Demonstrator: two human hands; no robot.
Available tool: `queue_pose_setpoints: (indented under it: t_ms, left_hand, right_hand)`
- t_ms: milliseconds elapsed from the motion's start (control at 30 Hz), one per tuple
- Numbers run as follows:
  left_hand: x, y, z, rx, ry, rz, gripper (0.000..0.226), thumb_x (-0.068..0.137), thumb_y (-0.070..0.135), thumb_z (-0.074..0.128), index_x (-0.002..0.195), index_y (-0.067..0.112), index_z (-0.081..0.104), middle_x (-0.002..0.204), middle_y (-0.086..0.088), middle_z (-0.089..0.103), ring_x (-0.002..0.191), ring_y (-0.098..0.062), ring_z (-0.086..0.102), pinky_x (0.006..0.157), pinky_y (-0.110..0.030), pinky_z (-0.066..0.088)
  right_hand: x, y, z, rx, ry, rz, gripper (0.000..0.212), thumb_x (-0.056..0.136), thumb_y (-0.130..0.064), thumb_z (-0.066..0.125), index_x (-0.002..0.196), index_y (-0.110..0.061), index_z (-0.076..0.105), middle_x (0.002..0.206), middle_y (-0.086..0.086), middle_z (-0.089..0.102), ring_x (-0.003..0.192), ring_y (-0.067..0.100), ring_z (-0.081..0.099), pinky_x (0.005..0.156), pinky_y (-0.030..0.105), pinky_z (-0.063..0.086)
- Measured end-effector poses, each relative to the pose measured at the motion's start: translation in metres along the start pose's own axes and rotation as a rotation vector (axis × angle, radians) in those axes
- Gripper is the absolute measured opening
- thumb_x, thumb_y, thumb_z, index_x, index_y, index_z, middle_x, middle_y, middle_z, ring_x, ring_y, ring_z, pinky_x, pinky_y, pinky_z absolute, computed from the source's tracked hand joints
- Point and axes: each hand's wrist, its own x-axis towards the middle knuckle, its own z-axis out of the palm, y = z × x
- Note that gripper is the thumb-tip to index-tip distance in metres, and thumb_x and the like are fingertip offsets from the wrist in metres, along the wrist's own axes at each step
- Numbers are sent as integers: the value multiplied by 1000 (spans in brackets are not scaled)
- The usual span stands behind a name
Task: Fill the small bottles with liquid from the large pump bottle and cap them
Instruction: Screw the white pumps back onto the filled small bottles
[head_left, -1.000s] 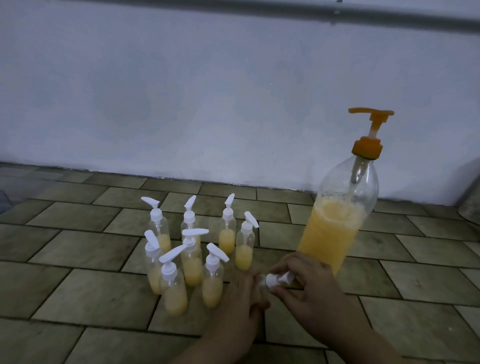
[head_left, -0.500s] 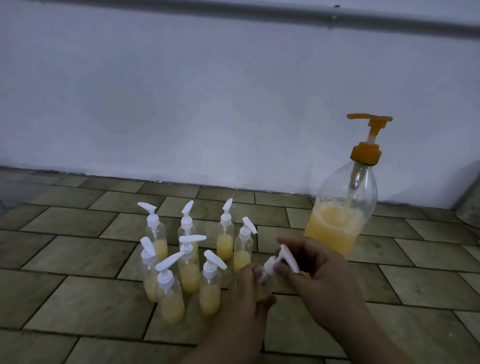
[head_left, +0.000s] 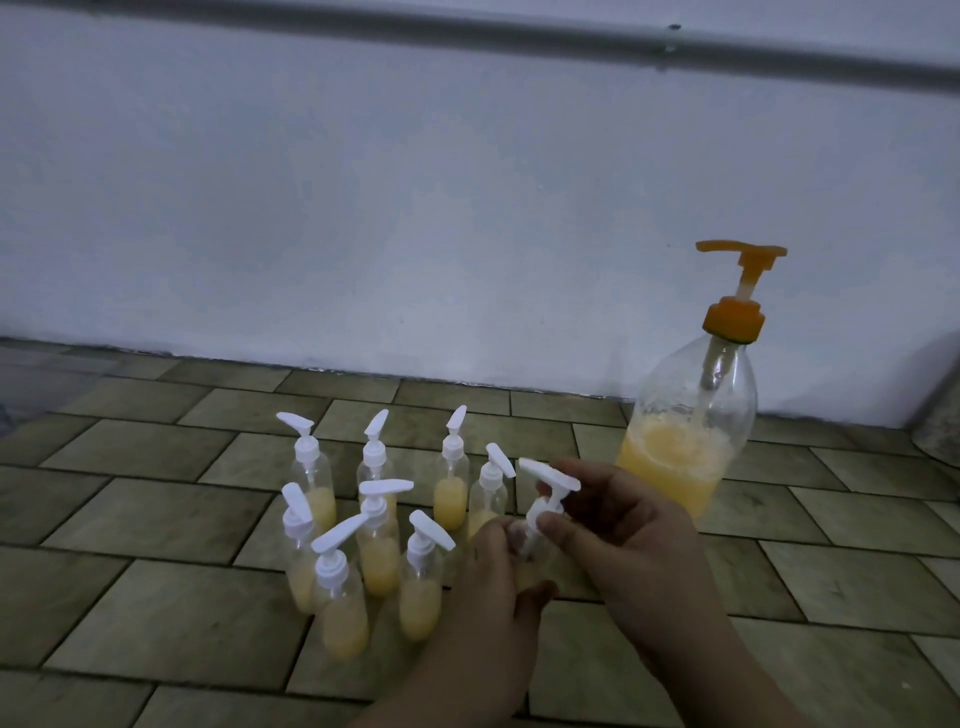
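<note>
My left hand (head_left: 483, 597) grips a small clear bottle (head_left: 535, 564) that stands just right of the group, mostly hidden by my fingers. My right hand (head_left: 623, 530) pinches a white pump cap (head_left: 545, 491) at that bottle's neck, its spout pointing up and left. Several small capped bottles (head_left: 379, 540) with yellow liquid stand in a cluster to the left. The large pump bottle (head_left: 691, 426), clear with an orange pump head and about a third full of yellow liquid, stands behind my right hand.
Everything rests on a tiled floor (head_left: 156, 519) in front of a pale wall (head_left: 415, 208). A grey pipe (head_left: 519, 36) runs along the wall's top. A grey object (head_left: 940, 415) shows at the right edge.
My right hand has turned the white pump cap from lying sideways to standing upright over the small bottle's neck. The view has tilted slightly downward.
</note>
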Motion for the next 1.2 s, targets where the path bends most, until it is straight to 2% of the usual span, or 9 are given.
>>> queue_pose_setpoints:
  t_ms: [100, 200, 333, 500, 633, 767, 900, 1033, 1200]
  left_hand:
    - [1, 4, -5, 15, 19, 12, 40, 90, 15, 58, 99, 43, 31, 116, 15, 45, 111, 2, 43, 89, -9, 37]
    - [3, 8, -13, -24, 29, -11, 32, 91, 19, 57, 108, 35, 35, 113, 17, 47, 105, 8, 44, 79, -2, 36]
    - [5, 11, -12, 38, 15, 14, 32, 92, 21, 57, 113, 30, 34, 118, 11, 46, 107, 4, 45, 83, -7, 38]
    - [6, 16, -11, -24, 13, -25, 31, 92, 23, 56, 112, 34, 35, 118, 14, 46, 106, 8, 44, 80, -5, 39]
    - [4, 18, -2, -35, -8, 5, 41, 92, 14, 56, 110, 41, 30, 117, 18, 44, 104, 22, 37, 80, 3, 33]
    - [4, 15, 1, -63, -14, -35, 35, 92, 18, 56, 108, 39, 34, 114, 19, 46, 103, 22, 38, 78, 4, 33]
    - [1, 11, 5, -10, 10, -29, 36, 92, 18, 56, 115, 34, 34, 120, 14, 45, 104, 13, 39, 79, 4, 31]
    - [3, 10, 4, -54, -26, -64, 33, 93, 21, 55, 99, 44, 32, 115, 17, 45, 102, 16, 40, 77, 4, 32]
    - [3, 4, 13, -56, 16, -64, 35, 93, 17, 54, 104, 40, 31, 119, 10, 45, 106, 7, 43, 78, -1, 36]
  right_hand:
    - [0, 2, 1, -68, 22, 17, 45, 57, -12, 85, 97, -22, 67, 75, -7, 68, 74, 10, 65, 65, 21, 51]
    - [1, -9, 1, 69, -92, 76, 35, 66, -1, 76, 98, -14, 68, 89, -3, 74, 87, 15, 70, 71, 22, 54]
    - [3, -6, 4, -90, 14, 11, 23, 62, -7, 84, 73, -17, 67, 70, -7, 68, 65, 2, 61, 59, 11, 45]
    - [1, -14, 4, 127, -111, 118, 24, 62, -18, 74, 86, -17, 75, 89, 6, 74, 84, 17, 70, 73, 22, 55]
    - [0, -1, 5, 124, 44, 184, 33, 55, -16, 77, 85, -6, 69, 77, 9, 72, 67, 18, 68, 56, 20, 52]
    - [-1, -6, 4, 280, 11, 209, 24, 68, -9, 69, 92, -8, 72, 84, 9, 73, 71, 14, 68, 58, 19, 52]
    - [-1, -1, 4, 62, 61, 189, 30, 63, -12, 78, 82, 3, 61, 65, -4, 68, 53, 4, 62, 48, 13, 45]
    - [0, -3, -2, 107, -37, 201, 19, 73, -12, 71, 92, -12, 71, 86, 1, 74, 77, 10, 69, 62, 16, 51]
    - [2, 11, 1, -115, 116, 183, 16, 69, -12, 79, 81, -12, 68, 74, -9, 69, 64, 1, 63, 51, 12, 45]
